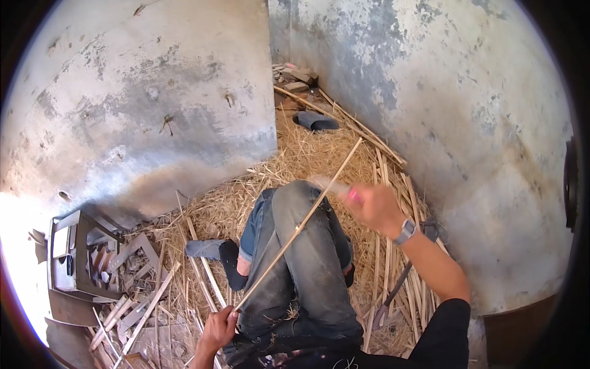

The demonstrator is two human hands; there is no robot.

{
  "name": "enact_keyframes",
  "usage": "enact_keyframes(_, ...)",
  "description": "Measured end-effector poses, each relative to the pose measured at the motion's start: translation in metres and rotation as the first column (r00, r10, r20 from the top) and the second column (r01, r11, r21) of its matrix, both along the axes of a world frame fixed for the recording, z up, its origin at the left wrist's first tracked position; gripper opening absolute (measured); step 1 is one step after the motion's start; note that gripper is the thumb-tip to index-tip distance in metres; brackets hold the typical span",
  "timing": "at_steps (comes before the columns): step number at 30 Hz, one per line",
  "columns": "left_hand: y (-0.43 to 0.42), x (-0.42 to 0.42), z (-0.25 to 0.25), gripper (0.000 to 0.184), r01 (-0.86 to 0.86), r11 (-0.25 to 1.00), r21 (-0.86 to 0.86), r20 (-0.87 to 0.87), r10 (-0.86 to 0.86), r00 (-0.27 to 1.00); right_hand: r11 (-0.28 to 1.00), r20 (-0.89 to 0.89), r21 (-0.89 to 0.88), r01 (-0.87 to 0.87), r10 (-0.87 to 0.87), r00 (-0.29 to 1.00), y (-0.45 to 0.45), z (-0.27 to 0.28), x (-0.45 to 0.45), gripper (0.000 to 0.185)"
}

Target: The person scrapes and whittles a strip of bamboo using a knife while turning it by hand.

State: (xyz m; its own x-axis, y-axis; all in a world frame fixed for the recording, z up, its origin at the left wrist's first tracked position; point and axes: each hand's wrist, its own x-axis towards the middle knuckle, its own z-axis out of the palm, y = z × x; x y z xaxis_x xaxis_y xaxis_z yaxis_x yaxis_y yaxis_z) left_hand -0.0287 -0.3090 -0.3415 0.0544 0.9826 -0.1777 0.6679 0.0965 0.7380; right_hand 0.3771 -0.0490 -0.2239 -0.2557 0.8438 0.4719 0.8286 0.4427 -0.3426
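Observation:
My left hand (217, 330) is closed round the lower end of a long, thin bamboo strip (279, 253). The strip slants up and right across my jeans (310, 215), its far end beyond my knees. A small node shows midway along it. Fingers wrapped, my right hand (376, 209) grips a knife with a pink handle (354, 196). Its pale blade (327, 183) is smeared by motion and lies near the upper part of the strip; whether they touch I cannot tell. A watch (405, 231) is on my right wrist.
Shavings (307, 144) cover the floor, with split strips (393, 270) along my right and more strips (147, 307) on my left. A wooden frame (77, 252) holding scraps stands at left. A grey slipper (316, 120) lies ahead, bricks (298, 79) behind it. Walls (455, 123) close in both sides.

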Motion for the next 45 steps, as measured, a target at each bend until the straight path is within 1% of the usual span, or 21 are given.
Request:
enact_keyframes(3, 0.001, -0.004, -0.003, 0.036, 0.013, 1.000, 0.014, 0.014, -0.013, 1.000, 0.984, 0.171, -0.053, -0.170, 0.177, 0.969, 0.008, -0.022, 0.001, 0.050)
enact_keyframes(5, 0.002, -0.007, 0.002, 0.034, 0.017, 1.000, -0.013, 0.012, -0.017, 1.000, 0.993, 0.048, 0.003, 0.116, -0.117, 0.992, 0.045, -0.013, 0.024, 0.050)
enact_keyframes(8, 0.004, -0.004, 0.007, 0.032, 0.023, 0.998, -0.051, 0.013, -0.023, 1.000, 0.993, 0.029, -0.081, 0.090, -0.088, 0.996, 0.043, 0.001, 0.012, 0.049)
enact_keyframes(9, 0.004, -0.005, 0.003, 0.032, 0.020, 0.999, -0.041, 0.017, -0.020, 1.000, 0.982, 0.177, -0.179, 0.056, -0.024, 0.984, 0.023, 0.001, -0.006, 0.051)
enact_keyframes(10, 0.002, -0.005, 0.001, 0.033, 0.019, 0.999, -0.034, 0.019, -0.019, 1.000, 0.982, 0.179, -0.177, 0.060, -0.028, 0.983, 0.010, -0.009, -0.016, 0.051)
enact_keyframes(12, 0.003, -0.006, -0.001, 0.032, 0.033, 0.999, -0.008, 0.015, -0.032, 0.999, 0.974, 0.220, -0.055, -0.221, 0.228, 0.949, -0.007, -0.026, -0.028, 0.061)
enact_keyframes(14, 0.002, -0.007, 0.002, 0.032, 0.040, 0.999, -0.021, 0.015, -0.040, 0.999, 0.973, 0.166, -0.066, -0.219, 0.228, 0.959, 0.019, -0.009, -0.016, 0.060)
enact_keyframes(16, 0.002, -0.005, 0.009, 0.032, 0.035, 0.999, -0.024, 0.019, -0.034, 0.999, 0.993, 0.130, -0.065, 0.099, -0.090, 0.987, 0.050, -0.005, 0.000, 0.058)
enact_keyframes(18, 0.001, -0.003, 0.012, 0.032, 0.029, 0.999, -0.019, 0.028, -0.029, 0.999, 0.991, 0.164, -0.009, 0.132, -0.129, 0.978, 0.030, -0.008, -0.013, 0.057)
enact_keyframes(20, 0.000, -0.006, 0.004, 0.033, 0.034, 0.998, 0.049, 0.017, -0.035, 0.999, 0.988, 0.257, -0.044, -0.149, 0.155, 0.954, -0.009, -0.009, -0.032, 0.058)
enact_keyframes(22, 0.002, -0.008, 0.002, 0.034, 0.030, 0.998, 0.046, 0.001, -0.030, 1.000, 0.981, 0.308, -0.097, -0.166, 0.188, 0.933, -0.011, -0.017, -0.033, 0.059)
enact_keyframes(24, 0.000, -0.008, 0.002, 0.039, 0.047, 0.998, -0.028, 0.118, -0.044, 0.992, 0.983, 0.068, -0.014, -0.181, 0.181, 0.981, 0.022, -0.013, -0.011, 0.060)
enact_keyframes(25, -0.001, -0.008, 0.002, 0.039, 0.047, 0.998, -0.030, 0.121, -0.043, 0.992, 0.990, 0.218, -0.093, 0.102, -0.080, 0.973, 0.042, -0.008, -0.002, 0.061)
enact_keyframes(28, 0.005, -0.014, 0.004, 0.055, 0.138, 0.948, -0.285, 0.252, -0.065, 0.966, 0.991, 0.166, -0.118, 0.064, -0.044, 0.985, 0.035, -0.017, -0.017, 0.061)
enact_keyframes(29, 0.004, -0.018, -0.002, 0.055, 0.139, 0.950, -0.281, 0.251, -0.067, 0.966, 0.997, 0.226, 0.010, -0.078, 0.074, 0.971, 0.018, -0.020, -0.025, 0.059)
enact_keyframes(32, 0.000, -0.029, -0.023, 0.060, 0.141, 0.976, -0.168, 0.201, -0.107, 0.974, 0.976, 0.290, -0.022, -0.215, 0.212, 0.933, 0.014, -0.021, -0.024, 0.055)
enact_keyframes(34, -0.003, -0.032, -0.023, 0.061, 0.160, 0.925, -0.345, 0.405, -0.007, 0.914, 0.964, 0.233, 0.193, -0.180, 0.133, 0.963, 0.049, 0.000, -0.005, 0.049)
enact_keyframes(36, -0.004, -0.037, -0.032, 0.054, 0.172, 0.912, -0.372, 0.384, -0.017, 0.923, 0.962, 0.253, 0.042, 0.269, -0.271, 0.929, 0.079, 0.019, 0.017, 0.046)
enact_keyframes(38, -0.005, -0.039, -0.042, 0.046, 0.180, 0.984, 0.004, 0.141, -0.179, 0.974, 0.972, 0.199, 0.049, 0.230, -0.235, 0.951, 0.064, 0.009, 0.009, 0.047)
enact_keyframes(43, -0.025, -0.041, -0.051, 0.030, 0.055, 0.998, -0.024, 0.050, -0.053, 0.997, 0.986, 0.132, -0.046, 0.162, -0.155, 0.979, 0.039, 0.005, 0.009, 0.052)
enact_keyframes(45, -0.029, -0.036, -0.055, 0.028, 0.020, 1.000, -0.001, 0.034, -0.020, 0.999, 0.991, -0.111, -0.004, 0.130, -0.130, 0.985, 0.039, 0.005, 0.009, 0.057)
